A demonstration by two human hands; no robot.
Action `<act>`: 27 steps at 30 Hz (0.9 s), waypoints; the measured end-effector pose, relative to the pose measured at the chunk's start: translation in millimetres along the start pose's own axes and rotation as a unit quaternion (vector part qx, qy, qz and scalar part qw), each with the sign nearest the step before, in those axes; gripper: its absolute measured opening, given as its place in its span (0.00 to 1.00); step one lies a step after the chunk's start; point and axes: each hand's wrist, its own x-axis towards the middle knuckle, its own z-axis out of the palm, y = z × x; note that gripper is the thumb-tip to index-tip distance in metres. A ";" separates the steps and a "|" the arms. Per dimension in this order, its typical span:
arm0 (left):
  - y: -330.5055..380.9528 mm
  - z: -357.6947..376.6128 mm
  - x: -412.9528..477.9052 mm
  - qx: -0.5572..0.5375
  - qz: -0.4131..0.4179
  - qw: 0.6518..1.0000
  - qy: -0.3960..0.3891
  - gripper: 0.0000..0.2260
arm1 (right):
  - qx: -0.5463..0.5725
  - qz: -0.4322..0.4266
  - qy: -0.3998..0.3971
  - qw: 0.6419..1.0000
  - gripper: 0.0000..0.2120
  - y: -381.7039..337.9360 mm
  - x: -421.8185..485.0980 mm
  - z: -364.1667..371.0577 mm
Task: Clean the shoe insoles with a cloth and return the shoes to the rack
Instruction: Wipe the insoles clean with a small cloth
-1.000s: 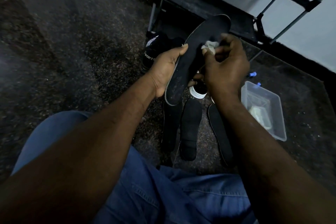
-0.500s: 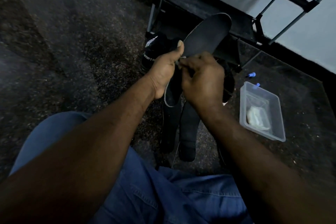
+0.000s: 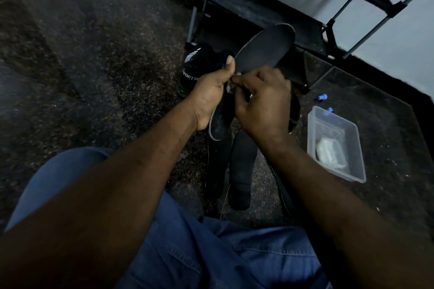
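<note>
My left hand [image 3: 209, 96] grips a black insole [image 3: 265, 48] by its edge and holds it up, toe end pointing away toward the rack. My right hand [image 3: 260, 101] pinches a small white cloth [image 3: 231, 85] against the insole's middle; most of the cloth is hidden under my fingers. Other black insoles [image 3: 242, 171] lie on the floor below my hands. A black sports shoe [image 3: 199, 65] sits on the floor behind my left hand. The black shoe rack [image 3: 258, 2] stands beyond it.
A clear plastic tub [image 3: 352, 138] with a white wad inside sits on the dark speckled floor to the right. Small blue caps [image 3: 323, 96] lie behind it. My blue-jeaned legs fill the bottom of the view.
My right hand has slid the cloth down the insole from near the toe end to the middle, close to my left thumb. My left hand has kept its hold.
</note>
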 end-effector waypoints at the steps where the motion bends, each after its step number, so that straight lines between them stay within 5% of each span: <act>1: -0.3 -0.6 -0.2 0.007 -0.003 1.000 0.000 0.32 | -0.020 -0.008 0.007 1.000 0.08 2.3 0.9 -3.0; 8: 6.1 4.7 -6.8 0.091 -0.031 0.995 0.008 0.33 | -0.055 0.137 0.069 0.987 0.10 40.6 33.7 -16.2; 15: 3.9 7.6 -6.9 0.009 -0.012 1.000 -0.003 0.35 | 0.095 0.011 -0.014 0.995 0.06 8.5 -1.9 -14.0; 19: 8.3 6.2 -8.4 0.072 -0.017 0.996 0.041 0.31 | 0.294 0.250 0.043 0.922 0.06 16.5 5.2 -20.7; 23: 10.1 7.9 -10.4 0.087 -0.025 0.995 0.046 0.30 | 0.302 0.345 0.118 0.881 0.07 37.9 25.4 -24.8; 27: 8.7 10.2 -10.0 0.084 -0.037 0.995 0.033 0.28 | 0.240 0.279 0.081 0.926 0.12 31.2 25.2 -20.2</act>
